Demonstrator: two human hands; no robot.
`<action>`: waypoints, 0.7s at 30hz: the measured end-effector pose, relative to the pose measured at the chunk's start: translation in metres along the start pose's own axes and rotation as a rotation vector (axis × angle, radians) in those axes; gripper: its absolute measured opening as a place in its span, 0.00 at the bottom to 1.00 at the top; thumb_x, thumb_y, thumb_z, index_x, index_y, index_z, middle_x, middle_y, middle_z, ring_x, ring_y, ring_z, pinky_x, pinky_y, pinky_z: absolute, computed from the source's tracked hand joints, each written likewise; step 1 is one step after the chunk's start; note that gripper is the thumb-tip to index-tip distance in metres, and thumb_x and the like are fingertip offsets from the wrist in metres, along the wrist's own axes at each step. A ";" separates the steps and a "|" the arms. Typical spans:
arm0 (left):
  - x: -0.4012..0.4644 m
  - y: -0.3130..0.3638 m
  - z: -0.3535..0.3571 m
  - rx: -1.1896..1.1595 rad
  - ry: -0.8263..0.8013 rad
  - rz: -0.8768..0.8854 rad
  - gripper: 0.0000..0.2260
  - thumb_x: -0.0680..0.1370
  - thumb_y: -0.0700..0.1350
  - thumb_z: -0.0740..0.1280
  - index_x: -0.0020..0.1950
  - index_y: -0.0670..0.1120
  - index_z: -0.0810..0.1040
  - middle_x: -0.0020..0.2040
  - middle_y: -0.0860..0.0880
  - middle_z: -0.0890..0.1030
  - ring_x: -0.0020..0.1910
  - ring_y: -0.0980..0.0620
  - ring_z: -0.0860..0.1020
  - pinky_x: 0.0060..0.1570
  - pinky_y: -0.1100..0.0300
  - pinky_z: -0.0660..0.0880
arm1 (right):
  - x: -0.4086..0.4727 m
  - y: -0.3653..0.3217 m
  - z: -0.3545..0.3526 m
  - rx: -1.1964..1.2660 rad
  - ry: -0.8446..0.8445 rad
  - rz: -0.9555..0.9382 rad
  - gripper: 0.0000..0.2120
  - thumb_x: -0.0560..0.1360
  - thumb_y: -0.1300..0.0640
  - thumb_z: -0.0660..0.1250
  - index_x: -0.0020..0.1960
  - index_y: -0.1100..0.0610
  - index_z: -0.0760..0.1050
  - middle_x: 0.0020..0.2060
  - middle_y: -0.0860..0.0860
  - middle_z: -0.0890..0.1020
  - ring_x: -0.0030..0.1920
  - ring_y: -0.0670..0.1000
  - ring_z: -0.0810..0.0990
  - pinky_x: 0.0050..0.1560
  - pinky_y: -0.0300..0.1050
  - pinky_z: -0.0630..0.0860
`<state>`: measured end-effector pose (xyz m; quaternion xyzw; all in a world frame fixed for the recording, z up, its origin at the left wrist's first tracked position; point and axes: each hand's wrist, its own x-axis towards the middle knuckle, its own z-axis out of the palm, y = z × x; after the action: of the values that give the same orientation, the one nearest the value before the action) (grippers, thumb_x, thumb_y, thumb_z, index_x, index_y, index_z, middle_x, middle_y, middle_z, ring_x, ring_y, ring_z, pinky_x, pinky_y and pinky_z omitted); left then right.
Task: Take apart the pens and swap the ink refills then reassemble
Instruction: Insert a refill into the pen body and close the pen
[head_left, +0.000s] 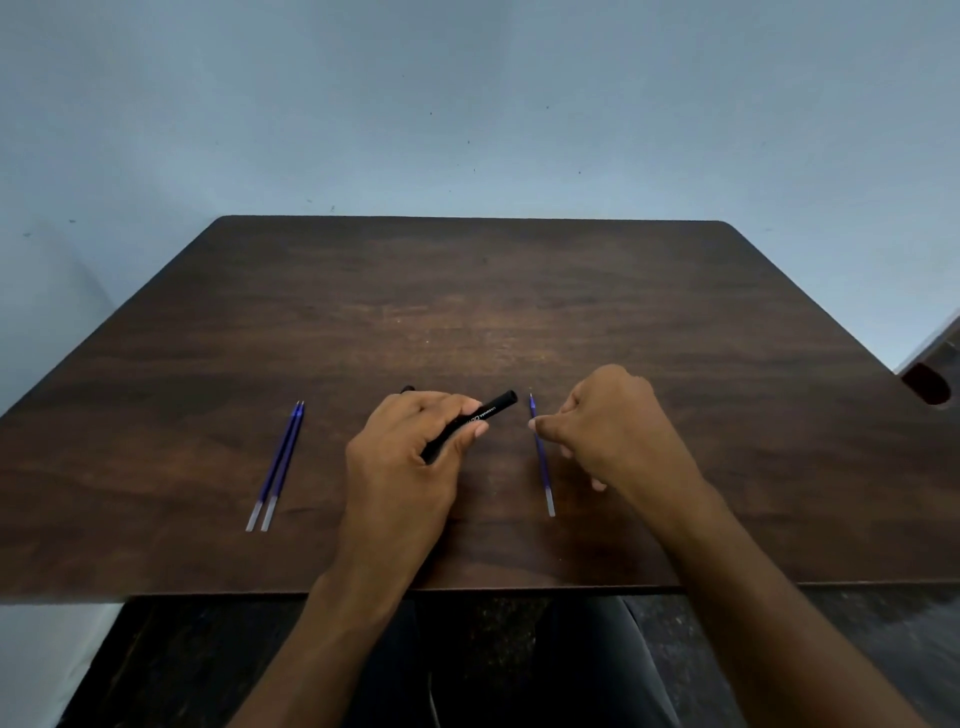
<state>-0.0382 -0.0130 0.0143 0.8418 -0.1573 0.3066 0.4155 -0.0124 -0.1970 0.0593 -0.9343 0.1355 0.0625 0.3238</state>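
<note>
My left hand (410, 452) grips a black pen barrel (496, 408) with white lettering; its open end points up and to the right. A small dark piece (408, 388) peeks out behind my left knuckles. My right hand (618, 426) pinches a thin blue ink refill (541, 457) between thumb and forefinger near its tip end. The refill runs almost straight toward me, its clear end near the table. Two more blue refills (278, 465) lie side by side on the dark wooden table (467, 291), to the left of my hands.
The table's near edge (208, 595) runs across the lower part of the view, with dark trousers below it. A pale blue wall (467, 104) stands behind the table. A dark object (930, 382) sits off the table's right edge.
</note>
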 end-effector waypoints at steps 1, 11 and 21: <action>0.001 0.000 0.000 0.000 -0.007 -0.006 0.11 0.73 0.42 0.76 0.54 0.47 0.85 0.49 0.58 0.81 0.49 0.58 0.81 0.53 0.61 0.78 | 0.002 -0.002 0.002 -0.047 -0.001 0.017 0.19 0.71 0.45 0.77 0.43 0.62 0.79 0.39 0.58 0.83 0.38 0.58 0.83 0.45 0.53 0.85; -0.001 -0.005 0.002 -0.017 -0.039 0.003 0.12 0.72 0.43 0.76 0.55 0.48 0.85 0.50 0.60 0.82 0.50 0.61 0.81 0.53 0.64 0.77 | 0.016 -0.013 0.008 -0.194 -0.125 0.110 0.14 0.72 0.52 0.76 0.40 0.61 0.76 0.43 0.58 0.85 0.25 0.53 0.81 0.27 0.42 0.79; -0.001 -0.008 0.002 -0.034 -0.033 -0.062 0.11 0.72 0.45 0.76 0.54 0.50 0.86 0.49 0.58 0.84 0.49 0.62 0.81 0.52 0.65 0.77 | 0.015 -0.011 0.013 -0.242 -0.072 0.042 0.17 0.72 0.49 0.75 0.35 0.59 0.74 0.32 0.54 0.81 0.25 0.51 0.78 0.25 0.40 0.74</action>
<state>-0.0341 -0.0098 0.0079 0.8440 -0.1431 0.2767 0.4366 0.0047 -0.1841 0.0524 -0.9607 0.1346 0.1187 0.2118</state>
